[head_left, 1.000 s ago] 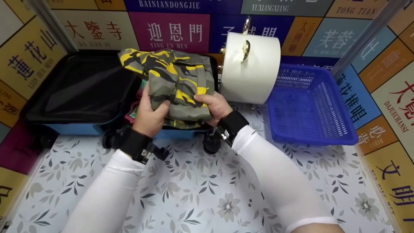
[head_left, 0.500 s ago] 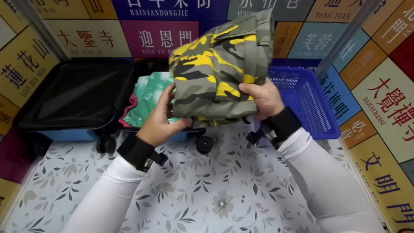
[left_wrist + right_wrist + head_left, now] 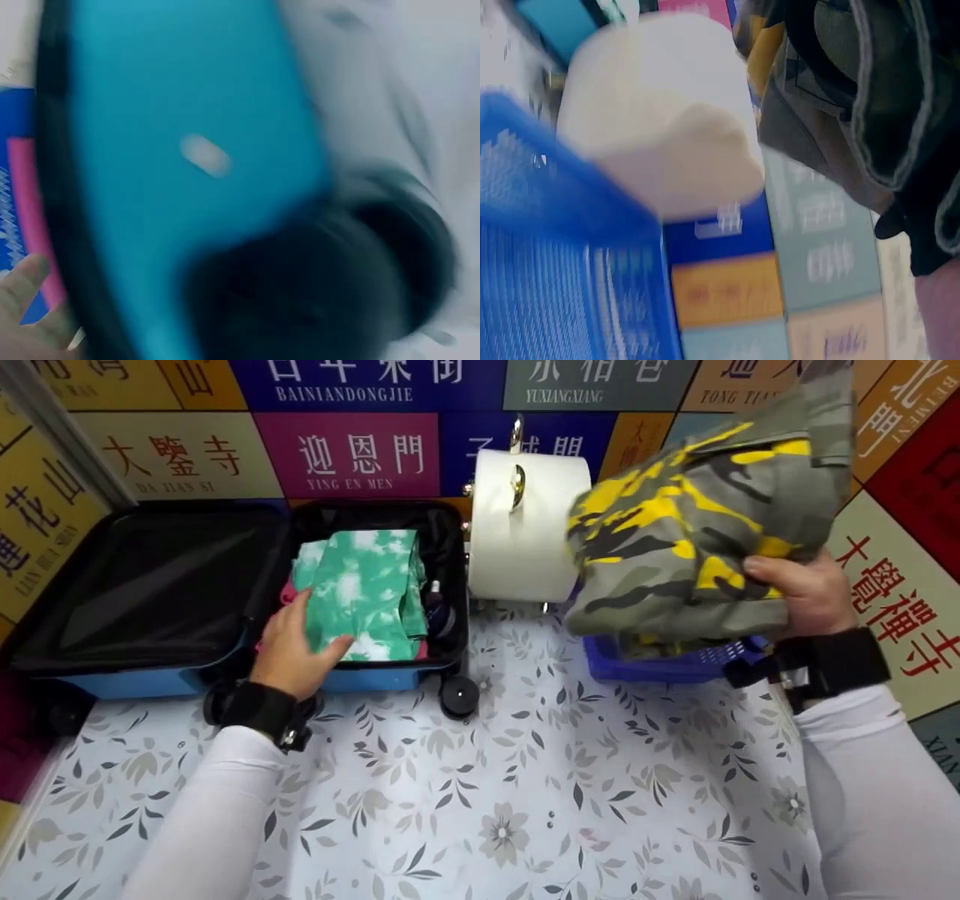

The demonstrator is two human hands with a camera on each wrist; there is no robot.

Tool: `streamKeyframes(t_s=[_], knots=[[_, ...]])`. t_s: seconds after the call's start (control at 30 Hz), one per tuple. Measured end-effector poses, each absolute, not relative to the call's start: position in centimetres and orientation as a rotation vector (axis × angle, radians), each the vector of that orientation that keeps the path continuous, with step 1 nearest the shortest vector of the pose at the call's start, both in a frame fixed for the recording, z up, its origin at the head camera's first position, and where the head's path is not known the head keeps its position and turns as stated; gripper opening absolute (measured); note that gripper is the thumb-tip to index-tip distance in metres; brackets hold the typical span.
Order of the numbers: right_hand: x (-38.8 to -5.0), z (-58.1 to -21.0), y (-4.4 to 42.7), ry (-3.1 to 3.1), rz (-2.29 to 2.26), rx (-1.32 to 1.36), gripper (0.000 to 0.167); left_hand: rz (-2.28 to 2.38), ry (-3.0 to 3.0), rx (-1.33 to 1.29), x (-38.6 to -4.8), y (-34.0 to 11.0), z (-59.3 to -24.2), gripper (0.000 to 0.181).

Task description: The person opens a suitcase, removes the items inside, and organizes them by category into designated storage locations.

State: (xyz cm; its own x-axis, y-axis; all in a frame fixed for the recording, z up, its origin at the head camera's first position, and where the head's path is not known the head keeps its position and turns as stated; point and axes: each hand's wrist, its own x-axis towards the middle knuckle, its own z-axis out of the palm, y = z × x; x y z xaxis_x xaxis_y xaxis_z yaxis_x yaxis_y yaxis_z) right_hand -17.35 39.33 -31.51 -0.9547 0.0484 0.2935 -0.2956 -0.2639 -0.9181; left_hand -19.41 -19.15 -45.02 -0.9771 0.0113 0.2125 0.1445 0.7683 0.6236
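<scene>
While the right hand (image 3: 814, 589) pinches its right side, camouflage clothing (image 3: 697, 532) partly hides a basket (image 3: 622, 661). The left hand (image 3: 292, 652) spreads near green cloth (image 3: 367, 592).

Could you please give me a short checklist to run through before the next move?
1. Right hand gripping the camouflage garment: ok.
2. Left hand off that garment: ok.
3. Suitcase open, green cloth within view: ok.
4. Garment set down: not ok, it is held up.
5. Basket unobstructed in the head view: not ok, the garment hides much of it.
6. Left hand touching the cloth: cannot tell.
</scene>
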Motion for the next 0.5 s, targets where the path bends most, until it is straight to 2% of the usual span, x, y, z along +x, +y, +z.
streamKeyframes(t_s=[0.2, 0.27, 0.37, 0.43, 0.5], knots=[[-21.2, -33.7, 42.6, -1.726, 2.458, 0.103, 0.037, -0.813, -2.758, -0.002, -20.2, -20.7, -46.9, 0.093], [-22.6, -34.8, 43.4, -1.841, 2.424, -0.003, 0.033, -0.766, -2.759, 0.010, -20.5, -20.5, -47.1, 0.093], [-24.5, -36.8, 44.2, -2.198, 2.226, -0.212, 0.037, -0.702, -2.786, 0.050, -20.6, -20.1, -47.4, 0.094], [-25.3, -38.0, 44.4, -2.577, 1.951, -0.297, 0.049, -0.660, -2.810, 0.073, -20.5, -19.8, -47.7, 0.094], [-25.9, -38.8, 44.6, -2.907, 1.638, -0.313, 0.070, -0.642, -2.830, 0.090, -20.5, -19.6, -47.8, 0.094]])
